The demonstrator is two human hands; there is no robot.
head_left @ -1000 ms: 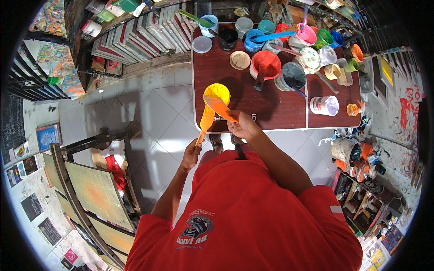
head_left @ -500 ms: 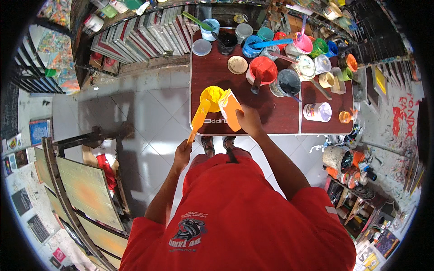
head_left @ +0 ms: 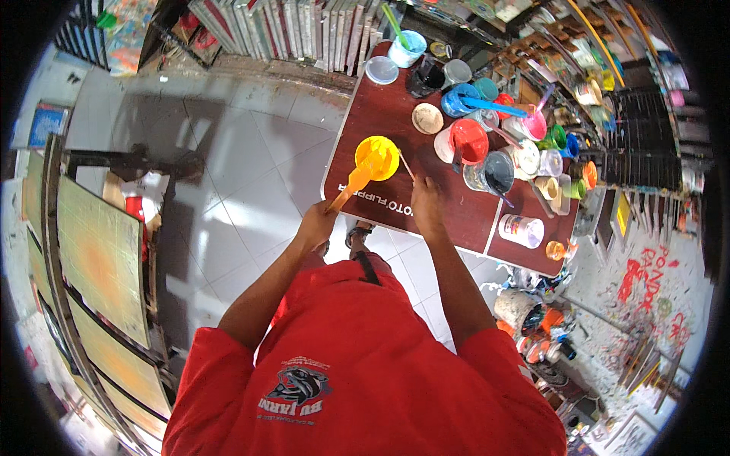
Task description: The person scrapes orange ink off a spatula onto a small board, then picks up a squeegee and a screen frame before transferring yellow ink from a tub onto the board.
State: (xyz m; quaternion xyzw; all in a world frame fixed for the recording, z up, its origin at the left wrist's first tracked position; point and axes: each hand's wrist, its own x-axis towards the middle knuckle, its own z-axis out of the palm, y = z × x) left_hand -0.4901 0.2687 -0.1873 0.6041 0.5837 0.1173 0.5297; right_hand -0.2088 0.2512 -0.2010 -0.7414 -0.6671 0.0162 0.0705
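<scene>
Near the front left of the dark red table (head_left: 376, 110), a tub of yellow paint (head_left: 388, 156) holds the blade of a paint-coated orange spatula (head_left: 351, 188). My left hand (head_left: 318, 222) is closed round that spatula's handle, just off the table's front edge. My right hand (head_left: 426, 201) is closed on a second, flat spatula (head_left: 406, 163), seen almost edge-on at the right side of the yellow tub. Its blade shows only as a thin strip.
Pots of red (head_left: 469, 138), grey (head_left: 498, 171) and other paints crowd the table's back and right. A rack with painted screens (head_left: 99, 251) stands at my left, stacked frames (head_left: 281, 34) at the back, and stained buckets (head_left: 517, 308) at my right.
The second spatula has turned from showing its broad orange face to edge-on. The view has rotated, tilting the table, and both hands sit higher in the picture than a second ago.
</scene>
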